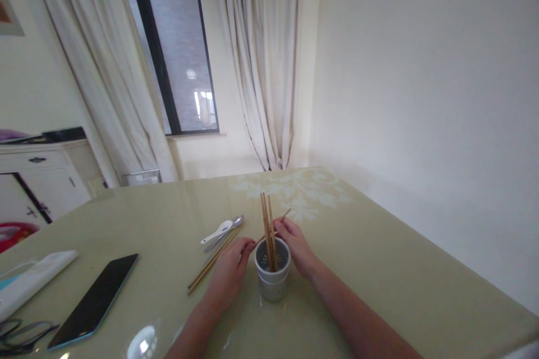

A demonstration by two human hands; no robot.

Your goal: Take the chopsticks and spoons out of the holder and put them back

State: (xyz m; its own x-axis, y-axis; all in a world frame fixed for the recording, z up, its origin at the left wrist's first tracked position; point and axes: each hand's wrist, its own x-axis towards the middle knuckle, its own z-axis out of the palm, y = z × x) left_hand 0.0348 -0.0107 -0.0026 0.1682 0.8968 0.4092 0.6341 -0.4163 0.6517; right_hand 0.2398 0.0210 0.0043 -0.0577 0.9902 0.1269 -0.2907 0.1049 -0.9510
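Note:
My left hand (232,262) and my right hand (298,244) are closed on a slanting wooden chopstick (287,213), behind the rim of a grey metal utensil cup (273,287). The chopstick's tip shows beyond my right fingers; its other end is at my left fingertips. Several wooden chopsticks (266,221) stand upright in the cup, whose bottom has small holes. Left of my left hand, more chopsticks (210,265) lie on the table beside a white spoon (218,232) and a metal spoon (238,221).
The pale green table (370,291) has a glossy top. At its left lie a dark-screened tablet or phone (96,300), a white box-like object (37,280) and eyeglasses (27,334). A wall (442,123) runs along the right side, and curtains (269,67) hang behind.

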